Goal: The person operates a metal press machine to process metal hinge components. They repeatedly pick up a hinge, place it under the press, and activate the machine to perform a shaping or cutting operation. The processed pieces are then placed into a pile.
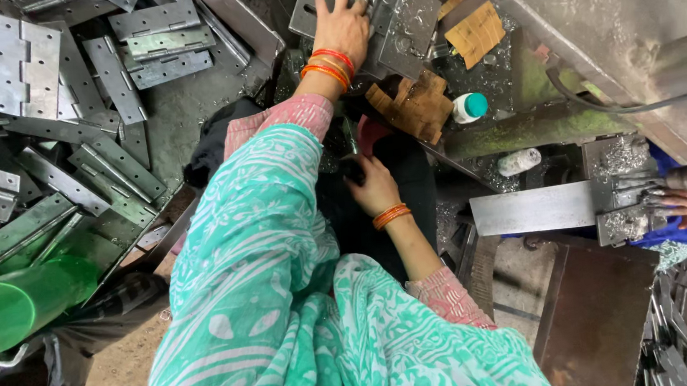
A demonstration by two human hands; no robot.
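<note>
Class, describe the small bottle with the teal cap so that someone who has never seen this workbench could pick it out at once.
Start at the big grey machine on the upper right and drop to the swarf-strewn ledge below it. The bottle lies there, just right of the brown folded cloth near the person's left hand. It is white with a teal cap, the only such colour among grey metal.

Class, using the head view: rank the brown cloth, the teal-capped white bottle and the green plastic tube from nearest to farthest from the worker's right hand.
Measured from the right hand:
1. Brown cloth, just above it, slightly right.
2. Teal-capped white bottle, farther right on the machine bed.
3. Green plastic tube, far across at the left edge, below the hinge pile.
</note>
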